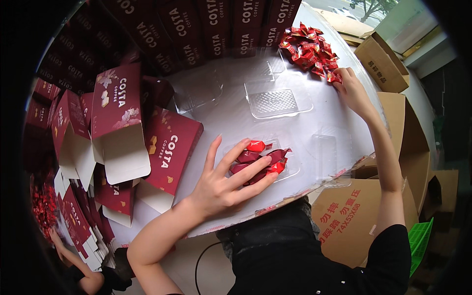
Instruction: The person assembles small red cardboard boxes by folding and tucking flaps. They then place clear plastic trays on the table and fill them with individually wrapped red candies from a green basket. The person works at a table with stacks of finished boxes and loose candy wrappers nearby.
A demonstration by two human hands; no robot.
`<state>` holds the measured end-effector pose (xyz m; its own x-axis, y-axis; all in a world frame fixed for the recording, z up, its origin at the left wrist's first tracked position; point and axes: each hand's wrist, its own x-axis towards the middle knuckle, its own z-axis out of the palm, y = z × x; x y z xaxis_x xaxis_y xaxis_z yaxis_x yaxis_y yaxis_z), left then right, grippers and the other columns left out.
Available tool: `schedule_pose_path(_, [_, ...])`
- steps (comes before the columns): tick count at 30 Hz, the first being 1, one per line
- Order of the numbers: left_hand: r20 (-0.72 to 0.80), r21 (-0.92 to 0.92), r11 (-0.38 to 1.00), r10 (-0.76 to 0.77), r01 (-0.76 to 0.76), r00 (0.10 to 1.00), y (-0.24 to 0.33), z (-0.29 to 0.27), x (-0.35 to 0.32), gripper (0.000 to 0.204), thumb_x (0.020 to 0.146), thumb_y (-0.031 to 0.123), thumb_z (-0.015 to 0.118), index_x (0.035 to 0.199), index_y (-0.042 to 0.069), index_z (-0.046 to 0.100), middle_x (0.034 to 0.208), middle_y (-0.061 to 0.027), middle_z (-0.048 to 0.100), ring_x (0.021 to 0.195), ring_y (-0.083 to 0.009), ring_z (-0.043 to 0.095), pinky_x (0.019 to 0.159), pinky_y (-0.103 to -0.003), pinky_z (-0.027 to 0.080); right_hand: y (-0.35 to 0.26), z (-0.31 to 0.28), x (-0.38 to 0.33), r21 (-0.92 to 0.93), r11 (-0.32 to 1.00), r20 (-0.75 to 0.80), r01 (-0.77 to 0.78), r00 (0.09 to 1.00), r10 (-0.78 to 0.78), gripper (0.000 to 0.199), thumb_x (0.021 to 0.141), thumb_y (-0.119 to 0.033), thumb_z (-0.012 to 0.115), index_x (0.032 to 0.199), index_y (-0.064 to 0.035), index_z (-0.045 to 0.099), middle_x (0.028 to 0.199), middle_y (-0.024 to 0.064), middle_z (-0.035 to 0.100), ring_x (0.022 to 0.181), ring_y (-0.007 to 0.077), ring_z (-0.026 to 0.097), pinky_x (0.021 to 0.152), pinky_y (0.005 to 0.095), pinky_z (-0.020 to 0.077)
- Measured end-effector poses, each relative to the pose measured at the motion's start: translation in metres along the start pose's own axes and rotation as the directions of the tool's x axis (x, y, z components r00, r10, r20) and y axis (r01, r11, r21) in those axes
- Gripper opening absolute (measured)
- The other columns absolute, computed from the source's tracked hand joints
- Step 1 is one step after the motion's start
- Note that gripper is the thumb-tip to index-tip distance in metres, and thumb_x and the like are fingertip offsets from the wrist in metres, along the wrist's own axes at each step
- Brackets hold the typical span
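My left hand [227, 181] lies flat with fingers spread over a clear plastic tray [294, 169] near the table's front edge. The tray holds several red-wrapped candies [256, 146], and my fingertips rest on them. My right hand [350, 88] reaches far out to a pile of red-wrapped candies [309, 49] at the back right of the white table [231, 115]; its fingers touch the pile's near edge at a candy [334, 77]. Whether it grips one I cannot tell.
Empty clear trays [278, 102] lie mid-table, one [328, 156] to the right of the filled tray. Dark red cartons [118, 103] lie open at the left and stand in a row [216, 29] at the back. Brown cardboard boxes [381, 61] stand to the right. Another person's hand [55, 238] shows at lower left.
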<state>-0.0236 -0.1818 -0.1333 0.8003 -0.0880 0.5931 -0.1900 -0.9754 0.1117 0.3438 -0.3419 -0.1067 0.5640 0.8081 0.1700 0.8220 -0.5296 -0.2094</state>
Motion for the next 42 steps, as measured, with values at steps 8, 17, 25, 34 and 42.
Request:
schedule_pose_path(8, [-0.015,0.034,0.999,-0.020,0.021,1.000,0.002,0.000,0.000,0.034,0.080,0.025,0.067,0.113,0.035,0.066,0.128,0.0132,0.057,0.116,-0.0263,0.051,0.105,-0.058,0.030,-0.069,-0.033,-0.026,0.364,0.884,-0.143,0.292,0.956,-0.257,0.029,0.099,-0.003,0.043,0.127,0.0006,0.048,0.108,0.0156,0.057,0.097,0.0269,0.061,0.086,0.0329,0.0475])
schedule_pose_path(17, [-0.018,0.038,0.999,-0.029,0.029,0.999,0.002,-0.002,0.003,0.032,0.080,0.025,0.065,0.110,0.034,0.066,0.124,0.0126,0.058,0.115,-0.0261,0.051,0.101,-0.058,0.033,-0.155,-0.038,-0.057,0.465,0.673,0.083,0.575,0.729,-0.680,0.026,0.084,0.001,0.060,0.110,0.0001,0.055,0.099,0.0122,0.064,0.092,0.0285,0.062,0.076,0.0349,0.0529])
schedule_pose_path(25, [-0.021,0.051,0.998,-0.021,0.022,1.000,0.002,-0.003,0.004,0.031,0.080,0.024,0.065,0.110,0.033,0.066,0.123,0.0118,0.059,0.113,-0.0260,0.051,0.100,-0.057,0.034,-0.163,-0.030,-0.053,0.348,0.668,0.080,0.657,0.690,-0.720,0.018,0.085,-0.007,0.060,0.101,0.0004,0.056,0.094,0.0109,0.062,0.088,0.0278,0.059,0.076,0.0350,0.0511])
schedule_pose_path(34, [-0.020,0.038,0.999,-0.012,0.013,1.000,0.002,0.000,0.002,0.031,0.081,0.025,0.064,0.111,0.035,0.065,0.123,0.0119,0.059,0.114,-0.0255,0.052,0.101,-0.056,0.033,-0.163,-0.020,-0.059,0.289,0.670,0.066,0.684,0.684,-0.727,0.013,0.079,-0.008,0.064,0.090,-0.0017,0.065,0.092,0.0085,0.061,0.089,0.0246,0.058,0.076,0.0333,0.0497])
schedule_pose_path(42, [0.013,0.033,0.999,-0.010,0.009,1.000,0.001,-0.002,0.002,0.031,0.083,0.026,0.064,0.113,0.035,0.064,0.122,0.0101,0.060,0.123,-0.0256,0.050,0.102,-0.058,0.032,-0.172,-0.019,-0.054,0.229,0.668,-0.100,0.709,0.699,-0.708,0.015,0.083,-0.019,0.068,0.088,-0.0052,0.068,0.083,0.0048,0.064,0.085,0.0242,0.055,0.075,0.0325,0.0476])
